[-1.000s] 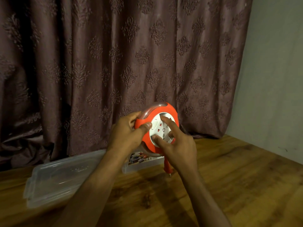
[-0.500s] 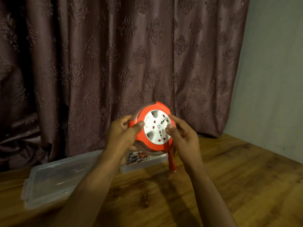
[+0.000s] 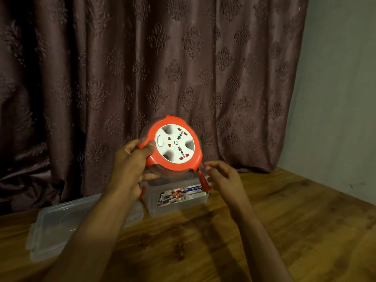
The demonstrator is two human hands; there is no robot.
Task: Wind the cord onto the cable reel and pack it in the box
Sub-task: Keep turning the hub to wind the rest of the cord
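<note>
I had the cable reel [image 3: 172,145] up in the air, directly above the open clear box [image 3: 179,197], with its white socket face turned toward me. My left hand [image 3: 133,159] gripped it alone, thumb over the orange rim and fingers curled behind. My right hand [image 3: 222,176] hung just beside the reel's lower right edge, fingers loosely bent and holding nothing that I could make out. The cord looked fully wound, with only the red plug [image 3: 203,180] dangling below the reel, near my right fingertips.

The loose plug worried me most: going down, it could catch on the box's rim or lie under the reel and keep it from seating. A one-handed grip on a smooth round rim could also slip, and the reel looked nearly as wide as the box, so a tilted descent might jam it. The lid [image 3: 67,222] lay on the surface to the left, well out of the way.
</note>
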